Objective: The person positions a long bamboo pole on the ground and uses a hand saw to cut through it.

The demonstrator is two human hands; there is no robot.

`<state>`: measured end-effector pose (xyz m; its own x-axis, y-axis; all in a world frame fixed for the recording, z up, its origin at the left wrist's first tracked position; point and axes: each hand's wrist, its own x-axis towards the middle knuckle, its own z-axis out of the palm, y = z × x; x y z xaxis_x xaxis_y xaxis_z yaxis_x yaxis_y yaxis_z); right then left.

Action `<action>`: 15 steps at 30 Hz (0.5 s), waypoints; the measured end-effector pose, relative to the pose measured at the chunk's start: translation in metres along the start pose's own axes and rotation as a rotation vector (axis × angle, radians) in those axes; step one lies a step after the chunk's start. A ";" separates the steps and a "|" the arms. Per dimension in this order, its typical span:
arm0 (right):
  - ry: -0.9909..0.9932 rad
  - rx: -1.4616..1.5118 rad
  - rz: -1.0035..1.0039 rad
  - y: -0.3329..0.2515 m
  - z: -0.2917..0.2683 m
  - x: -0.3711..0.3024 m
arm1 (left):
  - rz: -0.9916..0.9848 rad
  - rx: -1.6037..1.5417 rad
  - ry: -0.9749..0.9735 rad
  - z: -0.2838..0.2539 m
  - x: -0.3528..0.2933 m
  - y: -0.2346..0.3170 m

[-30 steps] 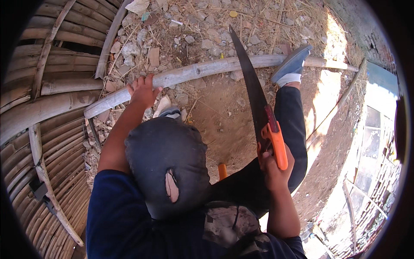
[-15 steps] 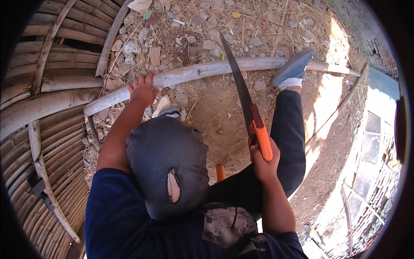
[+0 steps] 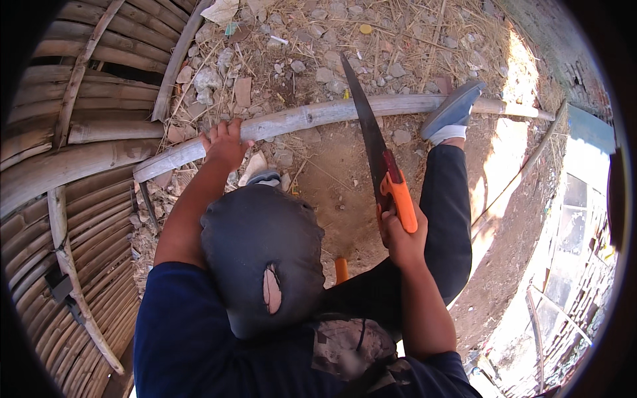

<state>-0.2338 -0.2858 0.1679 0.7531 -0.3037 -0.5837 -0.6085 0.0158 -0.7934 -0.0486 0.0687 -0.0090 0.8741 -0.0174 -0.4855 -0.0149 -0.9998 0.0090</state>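
A long pale bamboo pole (image 3: 292,120) lies across the ground in front of me. My left hand (image 3: 225,144) grips it near its left end, fingers draped over the far side and thumb apart. My right hand (image 3: 405,235) is closed round the orange handle of a handsaw (image 3: 366,113). The saw's dark blade points away from me and crosses over the pole; whether its teeth touch the bamboo I cannot tell. My right shoe (image 3: 454,111) overlaps the pole right of the blade. My bent left knee (image 3: 265,252), in torn dark cloth, hides most of my left foot.
Bamboo slat structures (image 3: 93,239) stand along the left. Stones, straw and litter (image 3: 325,40) cover the ground beyond the pole. An orange object (image 3: 341,270) shows partly beside my left knee. A thin pole (image 3: 524,169) slants along the right, near a sunlit wall.
The saw handle and my right hand have shifted slightly away from me. My left hand stays on the pole; the whole view has moved a little.
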 end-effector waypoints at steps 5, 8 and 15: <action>-0.033 0.067 -0.048 -0.007 -0.001 0.007 | 0.015 0.034 0.017 0.003 0.003 -0.004; -0.037 0.553 0.027 0.003 -0.042 0.027 | 0.034 0.021 0.045 0.006 0.005 -0.004; 0.017 -0.492 -0.474 0.022 0.021 -0.001 | 0.018 0.010 0.031 0.005 0.007 -0.004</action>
<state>-0.2431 -0.2651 0.1472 0.9648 -0.1855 -0.1865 -0.2595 -0.5566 -0.7892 -0.0453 0.0722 -0.0166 0.8881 -0.0358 -0.4583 -0.0357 -0.9993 0.0089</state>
